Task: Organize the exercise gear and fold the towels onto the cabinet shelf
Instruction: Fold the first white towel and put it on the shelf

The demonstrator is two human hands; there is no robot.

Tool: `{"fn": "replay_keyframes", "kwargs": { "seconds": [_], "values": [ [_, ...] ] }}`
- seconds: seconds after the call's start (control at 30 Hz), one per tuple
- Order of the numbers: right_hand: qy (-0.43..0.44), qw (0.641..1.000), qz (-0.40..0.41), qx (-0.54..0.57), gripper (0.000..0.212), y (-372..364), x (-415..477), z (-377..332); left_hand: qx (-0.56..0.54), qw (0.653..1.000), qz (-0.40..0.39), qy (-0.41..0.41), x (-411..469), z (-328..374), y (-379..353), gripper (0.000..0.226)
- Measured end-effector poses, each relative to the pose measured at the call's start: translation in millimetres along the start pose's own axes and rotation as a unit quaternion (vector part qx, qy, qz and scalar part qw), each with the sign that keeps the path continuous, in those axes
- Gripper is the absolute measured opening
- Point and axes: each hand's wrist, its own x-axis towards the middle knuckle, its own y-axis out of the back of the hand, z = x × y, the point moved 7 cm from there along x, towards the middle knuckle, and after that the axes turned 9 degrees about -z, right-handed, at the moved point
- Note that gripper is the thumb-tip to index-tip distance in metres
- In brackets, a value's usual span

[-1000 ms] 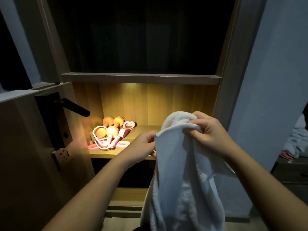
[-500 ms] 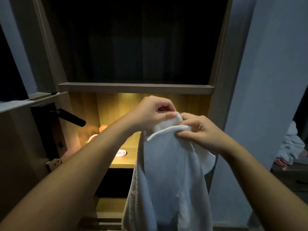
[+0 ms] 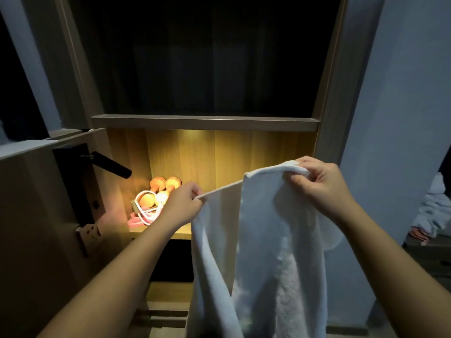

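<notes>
A white towel (image 3: 263, 245) hangs in front of the lit cabinet shelf (image 3: 180, 234). My left hand (image 3: 181, 207) pinches its top edge at the left corner. My right hand (image 3: 319, 185) grips the bunched upper right part, and the edge is stretched between both hands. On the left of the shelf lie orange dumbbells (image 3: 162, 185) and a pink and white jump rope (image 3: 144, 213), partly hidden behind my left hand.
An open door (image 3: 36, 215) with a black lever handle (image 3: 111, 164) stands at the left. A dark upper shelf (image 3: 205, 121) is above the lit one. A pale wall (image 3: 402, 118) is at the right, with a heap of cloth (image 3: 434, 211) beyond it.
My left hand has slid left and down along the towel's top edge, away from my right hand, spreading the towel wider. The exercise gear on the shelf shows again.
</notes>
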Motion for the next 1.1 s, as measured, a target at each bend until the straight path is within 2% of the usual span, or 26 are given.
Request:
{"fn": "replay_keyframes", "kwargs": {
  "seconds": [0.1,0.23,0.3,0.5,0.6,0.73,0.9,1.0,1.1],
  "values": [
    [-0.023,0.999,0.039,-0.015,0.014,16,4,6,-0.046,0.997,0.066,-0.004,9,8,26,0.016],
    [-0.016,1.0,-0.017,-0.006,0.014,19,8,0,-0.093,0.98,0.144,-0.104,10,64,67,0.026],
    [0.002,0.998,-0.063,0.009,0.009,14,7,-8,-0.097,0.98,0.119,-0.128,10,92,73,0.029],
    [0.026,0.978,-0.202,0.043,0.018,-29,3,-30,-0.066,0.965,-0.012,-0.253,-17,152,51,0.022],
    [0.033,0.977,-0.204,0.046,0.016,-49,1,-36,-0.043,0.956,-0.069,-0.283,-28,160,37,0.02],
    [0.018,0.986,-0.149,0.066,0.011,-51,0,-30,0.052,0.958,-0.073,-0.273,-30,140,36,0.012],
    [0.02,0.991,-0.105,0.082,0.014,-49,-4,-26,0.168,0.954,-0.212,-0.131,-24,72,4,0.004],
    [0.005,0.993,-0.091,0.079,0.014,-40,-5,-19,0.086,0.97,-0.217,-0.07,-20,37,5,0.013],
    [-0.025,0.992,-0.091,0.085,0.012,-32,-5,-8,-0.038,0.987,-0.148,-0.057,-17,26,24,0.022]
  ]
}}
